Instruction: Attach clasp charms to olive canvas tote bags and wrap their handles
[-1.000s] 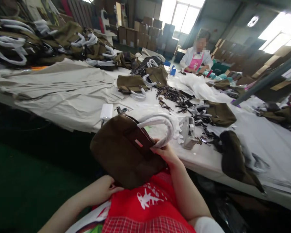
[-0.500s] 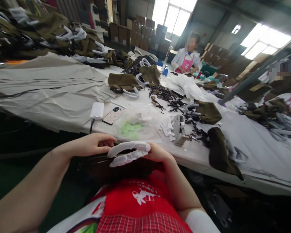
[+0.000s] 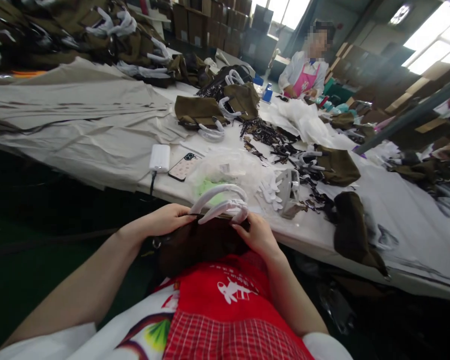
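Observation:
A dark brown handbag is held upright against the red apron, below the table's edge. White wrapping covers its two arched handles, which stand up from the top. My left hand pinches the bag's top rim at the left corner, thumb and fingers closed on it. On the other side, my right hand grips the rim near the right end, just beside the handles. The bag's lower part sinks into shadow.
On the white table lie a phone, a white power bank with a cable, a clear plastic bag, a grey tag dispenser and dark straps. Olive bags lie around. A co-worker stands across the table.
My left hand has closed on the bag's rim. My right hand has shifted from the handle's end to the rim, and the handles now stand more upright. The view has tilted down.

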### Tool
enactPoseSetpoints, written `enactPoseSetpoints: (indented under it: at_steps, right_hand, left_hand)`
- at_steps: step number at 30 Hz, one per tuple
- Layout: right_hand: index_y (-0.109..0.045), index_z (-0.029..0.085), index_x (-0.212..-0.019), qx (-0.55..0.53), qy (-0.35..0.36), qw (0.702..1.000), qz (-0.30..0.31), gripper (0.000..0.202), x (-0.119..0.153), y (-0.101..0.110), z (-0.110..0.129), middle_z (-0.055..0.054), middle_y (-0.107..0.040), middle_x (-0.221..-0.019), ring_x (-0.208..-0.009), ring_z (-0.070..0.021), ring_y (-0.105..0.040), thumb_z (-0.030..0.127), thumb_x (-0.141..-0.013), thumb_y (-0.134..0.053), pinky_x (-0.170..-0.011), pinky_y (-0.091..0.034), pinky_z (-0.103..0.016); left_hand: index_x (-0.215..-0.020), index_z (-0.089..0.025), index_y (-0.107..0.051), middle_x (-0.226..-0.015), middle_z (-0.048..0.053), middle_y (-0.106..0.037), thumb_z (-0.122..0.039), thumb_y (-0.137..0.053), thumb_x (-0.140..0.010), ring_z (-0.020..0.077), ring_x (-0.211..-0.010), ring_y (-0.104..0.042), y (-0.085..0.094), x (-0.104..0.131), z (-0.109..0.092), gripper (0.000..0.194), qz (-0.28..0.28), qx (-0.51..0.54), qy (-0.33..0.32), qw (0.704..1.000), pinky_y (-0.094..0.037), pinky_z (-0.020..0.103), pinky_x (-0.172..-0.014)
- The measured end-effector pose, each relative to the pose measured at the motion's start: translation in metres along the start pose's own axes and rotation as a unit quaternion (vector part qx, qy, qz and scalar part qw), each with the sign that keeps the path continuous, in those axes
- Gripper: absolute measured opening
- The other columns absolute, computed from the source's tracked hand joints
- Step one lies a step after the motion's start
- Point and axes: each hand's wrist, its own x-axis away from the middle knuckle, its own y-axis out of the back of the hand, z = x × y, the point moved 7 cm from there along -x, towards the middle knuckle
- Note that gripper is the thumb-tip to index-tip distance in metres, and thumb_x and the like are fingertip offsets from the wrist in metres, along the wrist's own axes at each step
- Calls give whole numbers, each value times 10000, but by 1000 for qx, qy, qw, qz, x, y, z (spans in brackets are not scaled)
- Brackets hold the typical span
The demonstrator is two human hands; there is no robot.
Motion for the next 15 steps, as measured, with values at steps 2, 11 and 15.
enactPoseSetpoints:
  at_steps: [2, 11, 15]
  right_hand:
    - [-649, 180, -1059, -12, -12, 1000, -10, 330, 2, 3, -1, -114, -692, -1012, -942, -271, -626, 436, -850, -648, -840, -456, -387]
    - [-665, 188, -711, -335, 2, 942, -8, 545, -1, 10, -1, -56, -682, -757, -743, -215, -609, 535, -968, -332, -757, -473, -332]
    - [-645, 173, -563, -360, 29, 902, 235, 661, 9, -12, 28, -67, -634, -583, -606, -189, -607, 574, -960, -300, -685, -498, -325]
  left_hand:
    - [-968, -182, -753, -909, 50, -766, -606, -555, -791, 270, -834, -684, -2, 0, 6, 501, -20, 62, 18, 998, -524, 292, -709]
    - [-911, -181, -744, -874, 34, -763, -439, -725, -663, 248, -797, -691, -36, 12, -1, 358, 47, 164, -2, 985, -533, 282, -665]
    - [-856, -184, -744, -769, 9, -746, -382, -682, -675, 245, -749, -686, -25, 18, -3, 275, -64, 84, -8, 994, -520, 268, -640]
